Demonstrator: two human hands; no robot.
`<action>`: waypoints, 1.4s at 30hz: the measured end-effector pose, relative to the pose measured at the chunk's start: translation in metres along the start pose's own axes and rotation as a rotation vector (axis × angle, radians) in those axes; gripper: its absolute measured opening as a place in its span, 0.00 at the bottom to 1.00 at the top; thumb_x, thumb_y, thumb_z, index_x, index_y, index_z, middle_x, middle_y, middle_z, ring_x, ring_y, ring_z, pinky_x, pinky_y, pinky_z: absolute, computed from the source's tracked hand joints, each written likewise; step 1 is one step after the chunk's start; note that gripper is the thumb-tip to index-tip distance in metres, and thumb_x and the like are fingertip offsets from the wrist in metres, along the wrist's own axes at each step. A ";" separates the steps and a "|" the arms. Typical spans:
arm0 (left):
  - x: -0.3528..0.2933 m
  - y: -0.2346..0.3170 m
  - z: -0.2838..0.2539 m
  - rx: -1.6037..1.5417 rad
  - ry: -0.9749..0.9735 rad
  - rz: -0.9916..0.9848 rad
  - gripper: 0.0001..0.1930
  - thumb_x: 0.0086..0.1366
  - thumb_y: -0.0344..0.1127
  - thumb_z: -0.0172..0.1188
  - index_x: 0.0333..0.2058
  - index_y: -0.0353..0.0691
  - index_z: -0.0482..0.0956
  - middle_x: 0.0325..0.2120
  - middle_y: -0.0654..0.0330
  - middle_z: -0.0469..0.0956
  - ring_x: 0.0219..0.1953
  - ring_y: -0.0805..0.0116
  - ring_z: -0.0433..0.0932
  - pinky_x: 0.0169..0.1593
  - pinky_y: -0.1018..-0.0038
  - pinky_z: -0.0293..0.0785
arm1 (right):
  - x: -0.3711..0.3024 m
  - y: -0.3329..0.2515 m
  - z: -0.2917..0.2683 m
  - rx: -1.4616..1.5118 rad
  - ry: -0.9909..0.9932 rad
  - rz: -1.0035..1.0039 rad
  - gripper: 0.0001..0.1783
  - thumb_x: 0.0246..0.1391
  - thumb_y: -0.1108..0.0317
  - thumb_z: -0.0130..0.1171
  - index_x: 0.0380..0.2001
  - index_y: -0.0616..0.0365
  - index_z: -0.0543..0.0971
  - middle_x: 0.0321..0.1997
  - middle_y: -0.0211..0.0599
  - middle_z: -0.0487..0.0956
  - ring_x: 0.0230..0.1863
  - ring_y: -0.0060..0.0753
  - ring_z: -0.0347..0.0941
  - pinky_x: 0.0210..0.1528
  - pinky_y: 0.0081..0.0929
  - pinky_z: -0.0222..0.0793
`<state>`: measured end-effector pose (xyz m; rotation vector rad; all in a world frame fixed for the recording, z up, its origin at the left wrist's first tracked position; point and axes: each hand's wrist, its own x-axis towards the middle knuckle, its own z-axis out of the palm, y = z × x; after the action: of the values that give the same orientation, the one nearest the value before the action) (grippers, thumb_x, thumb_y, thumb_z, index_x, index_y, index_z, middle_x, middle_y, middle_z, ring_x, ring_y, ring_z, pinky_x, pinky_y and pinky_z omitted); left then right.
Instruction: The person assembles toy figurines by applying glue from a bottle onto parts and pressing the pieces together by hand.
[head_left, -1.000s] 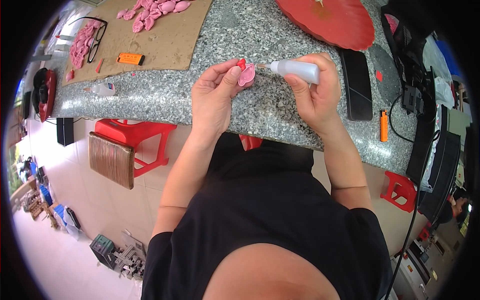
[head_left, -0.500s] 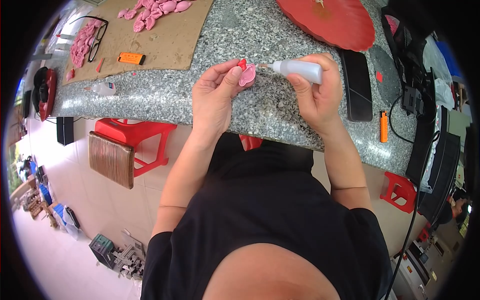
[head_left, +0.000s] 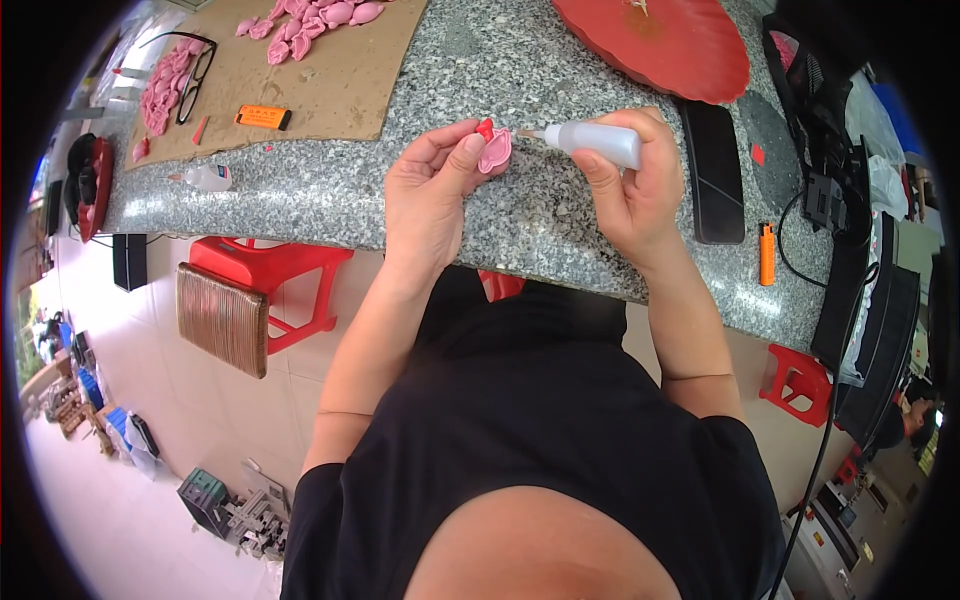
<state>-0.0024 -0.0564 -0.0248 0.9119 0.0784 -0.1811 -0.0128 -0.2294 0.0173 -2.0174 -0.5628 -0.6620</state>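
My left hand (head_left: 432,180) is closed, pinching a small pink hollow shell-like piece (head_left: 495,152) between thumb and fingers. A small red piece (head_left: 486,129) shows at its upper left, against my fingertips. My right hand (head_left: 642,185) is wrapped round a translucent squeeze bottle (head_left: 600,143), held on its side above the counter. The bottle's narrow nozzle points left at the pink piece, close to its edge; whether the tip touches it I cannot tell. My fingers hide part of both the pink piece and the bottle.
On the granite counter (head_left: 520,225), a cardboard sheet (head_left: 340,100) bears pink pieces (head_left: 310,25), eyeglasses (head_left: 196,85) and an orange lighter (head_left: 262,117). A second small bottle (head_left: 210,178) lies at left. Rightward are a red dish (head_left: 670,50), black phone (head_left: 715,170) and another orange lighter (head_left: 767,253).
The squeeze bottle in my right hand has shifted very slightly to the left. My left hand and the pink piece have hardly moved.
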 end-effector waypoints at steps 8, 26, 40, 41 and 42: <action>0.000 0.000 0.002 -0.035 0.014 0.010 0.10 0.58 0.27 0.55 0.38 0.30 0.72 0.32 0.55 0.76 0.32 0.70 0.76 0.38 0.75 0.75 | 0.001 -0.001 -0.001 -0.050 -0.036 -0.025 0.16 0.46 0.71 0.59 0.37 0.61 0.67 0.29 0.37 0.70 0.27 0.31 0.65 0.27 0.24 0.61; -0.001 0.000 0.003 -0.045 0.036 0.014 0.10 0.58 0.27 0.55 0.39 0.30 0.71 0.32 0.54 0.76 0.33 0.70 0.76 0.38 0.75 0.75 | 0.001 -0.002 -0.002 -0.042 -0.035 -0.031 0.15 0.45 0.71 0.60 0.36 0.62 0.67 0.29 0.37 0.70 0.27 0.31 0.64 0.26 0.24 0.61; -0.001 0.000 0.003 -0.027 0.027 0.020 0.11 0.58 0.27 0.55 0.39 0.30 0.71 0.33 0.55 0.76 0.34 0.71 0.76 0.39 0.75 0.74 | 0.001 -0.002 -0.002 -0.052 -0.039 -0.057 0.16 0.44 0.71 0.60 0.36 0.61 0.67 0.28 0.38 0.70 0.27 0.34 0.65 0.26 0.26 0.62; -0.002 0.000 0.003 -0.025 0.022 0.020 0.11 0.58 0.27 0.55 0.39 0.30 0.71 0.34 0.55 0.76 0.34 0.71 0.76 0.39 0.76 0.74 | 0.002 -0.002 -0.002 -0.052 -0.039 -0.058 0.16 0.44 0.71 0.60 0.36 0.61 0.67 0.28 0.38 0.70 0.27 0.34 0.65 0.26 0.26 0.62; -0.002 0.000 0.003 -0.025 0.023 0.021 0.11 0.58 0.27 0.55 0.39 0.30 0.71 0.34 0.55 0.76 0.34 0.71 0.76 0.39 0.76 0.74 | 0.002 -0.003 -0.001 -0.062 -0.037 -0.081 0.16 0.44 0.71 0.60 0.36 0.61 0.67 0.28 0.38 0.71 0.27 0.34 0.65 0.26 0.26 0.62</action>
<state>-0.0039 -0.0586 -0.0223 0.8900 0.0920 -0.1505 -0.0132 -0.2289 0.0210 -2.0776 -0.6558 -0.6990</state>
